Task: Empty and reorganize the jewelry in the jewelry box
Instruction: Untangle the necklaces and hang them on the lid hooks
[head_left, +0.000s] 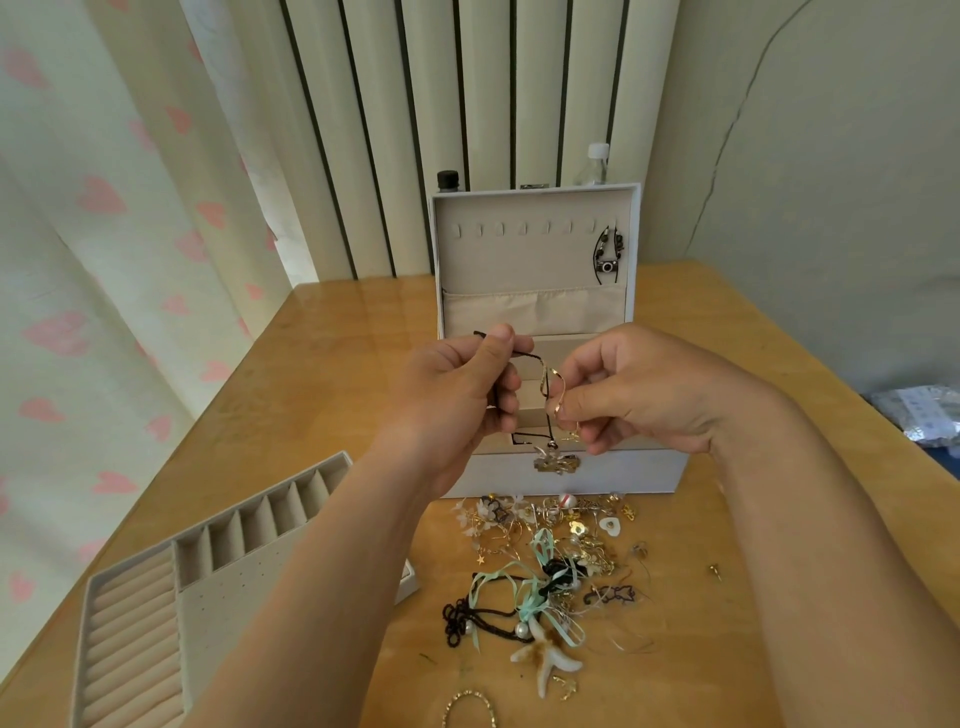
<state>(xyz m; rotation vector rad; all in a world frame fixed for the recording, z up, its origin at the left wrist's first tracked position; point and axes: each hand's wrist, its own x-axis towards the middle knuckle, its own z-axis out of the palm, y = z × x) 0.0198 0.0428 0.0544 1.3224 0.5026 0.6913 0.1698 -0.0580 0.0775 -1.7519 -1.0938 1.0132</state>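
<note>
Both hands are raised over the open jewelry box (623, 474), which sits mid-counter (322, 389) with its lid upright. The left hand (457, 395) has its fingers curled and pinches a black cord (524, 355) between thumb and fingertips; one short cord end sticks out past the knuckles. The right hand (623, 400) pinches a thin gold loop (551, 375) at thumb and forefinger. Cord and loop meet between the hands and look tangled together; more black cord hangs down toward the box's front latch. Whether the two are one piece cannot be told.

Inside the lid, a beaded necklace with a camera charm (607, 255) hangs from the rightmost hook, above a fabric pocket. A pile of jewelry (550, 566) lies loose on the counter just in front of the box: gold bits, mint ribbon, black beads, a white starfish pendant (549, 662). A single gold earring (716, 570) lies apart to the right. The removed tray (208, 571), with ring rolls and slots, lies at the left, partly under the left forearm. Two bottles (447, 180) stand behind the box. A heart-print curtain (104, 208) hangs at the left.
</note>
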